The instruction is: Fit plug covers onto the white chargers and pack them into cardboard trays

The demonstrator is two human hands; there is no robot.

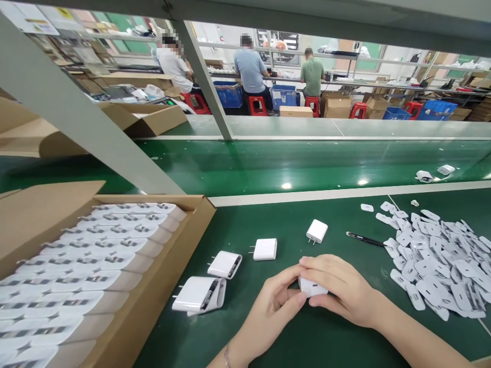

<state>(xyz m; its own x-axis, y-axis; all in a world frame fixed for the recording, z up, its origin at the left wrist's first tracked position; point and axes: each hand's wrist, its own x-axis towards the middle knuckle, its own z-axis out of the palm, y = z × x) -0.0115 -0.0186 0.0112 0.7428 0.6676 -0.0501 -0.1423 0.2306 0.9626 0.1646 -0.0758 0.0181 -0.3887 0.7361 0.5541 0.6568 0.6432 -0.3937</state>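
Both of my hands meet over one white charger plug low in the middle of the green bench. My right hand wraps over it from the right, fingers curled round its body. My left hand pinches its left end with thumb and fingertips. Several more white chargers lie loose on the mat: a pair stacked together, one behind it, one flat, and one with its prongs showing.
A cardboard box at the left holds rows of white chargers. A heap of small white stickers or film pieces covers the right, with black tweezers beside it. A green conveyor belt runs behind. Three people sit at far benches.
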